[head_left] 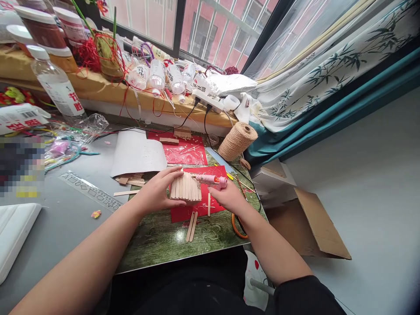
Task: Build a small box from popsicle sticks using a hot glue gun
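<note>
My left hand [160, 190] grips the left side of a small structure made of wooden craft sticks [185, 187], its fingers along the top edge and the thumb low at the front. In my right hand [229, 197] is a pink glue gun [213, 180], its nozzle pointing left at the structure's upper right edge. Whether the nozzle touches the wood I cannot tell. Beneath lies a red sheet [179, 214]. Two loose craft sticks [192, 226] rest side by side in front of it, and another stick [209, 205] lies on the sheet under my right hand.
A twine spool [236, 141] stands at the back right by an orange-handled tool [238, 227]. Behind my left hand are a curled white sheet [139, 153] and more sticks. A clear ruler [90, 190] lies left. Black cords run from a power strip [207, 101]. An open cardboard box [308, 227] sits right.
</note>
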Available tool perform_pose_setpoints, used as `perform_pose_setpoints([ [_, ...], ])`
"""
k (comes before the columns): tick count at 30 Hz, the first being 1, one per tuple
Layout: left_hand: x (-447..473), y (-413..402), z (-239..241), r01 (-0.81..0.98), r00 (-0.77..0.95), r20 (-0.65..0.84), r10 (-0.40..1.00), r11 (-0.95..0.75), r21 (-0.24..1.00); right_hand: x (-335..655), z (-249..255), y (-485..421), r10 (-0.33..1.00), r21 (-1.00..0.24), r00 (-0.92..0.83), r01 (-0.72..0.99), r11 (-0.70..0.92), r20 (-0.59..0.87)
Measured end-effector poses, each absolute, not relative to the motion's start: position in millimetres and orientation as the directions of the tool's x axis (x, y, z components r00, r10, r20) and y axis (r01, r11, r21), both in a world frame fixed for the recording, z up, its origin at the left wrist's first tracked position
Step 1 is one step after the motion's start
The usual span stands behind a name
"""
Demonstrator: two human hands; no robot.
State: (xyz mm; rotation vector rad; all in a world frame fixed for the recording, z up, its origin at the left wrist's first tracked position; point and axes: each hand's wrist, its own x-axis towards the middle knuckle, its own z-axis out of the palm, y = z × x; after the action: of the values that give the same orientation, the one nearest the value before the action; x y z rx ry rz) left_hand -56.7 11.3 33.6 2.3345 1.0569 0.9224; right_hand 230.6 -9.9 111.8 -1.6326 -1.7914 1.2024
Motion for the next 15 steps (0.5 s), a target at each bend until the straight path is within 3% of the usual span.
perform_pose_setpoints([
  [15, -56.6, 12.2, 32.5, 0.506, 0.494, 0.382, 0.781, -0.616, 0.604, 239.1, 113.6, -20.2, 0.943, -0.81, -0.226, 0.583, -0.07, -0.244],
])
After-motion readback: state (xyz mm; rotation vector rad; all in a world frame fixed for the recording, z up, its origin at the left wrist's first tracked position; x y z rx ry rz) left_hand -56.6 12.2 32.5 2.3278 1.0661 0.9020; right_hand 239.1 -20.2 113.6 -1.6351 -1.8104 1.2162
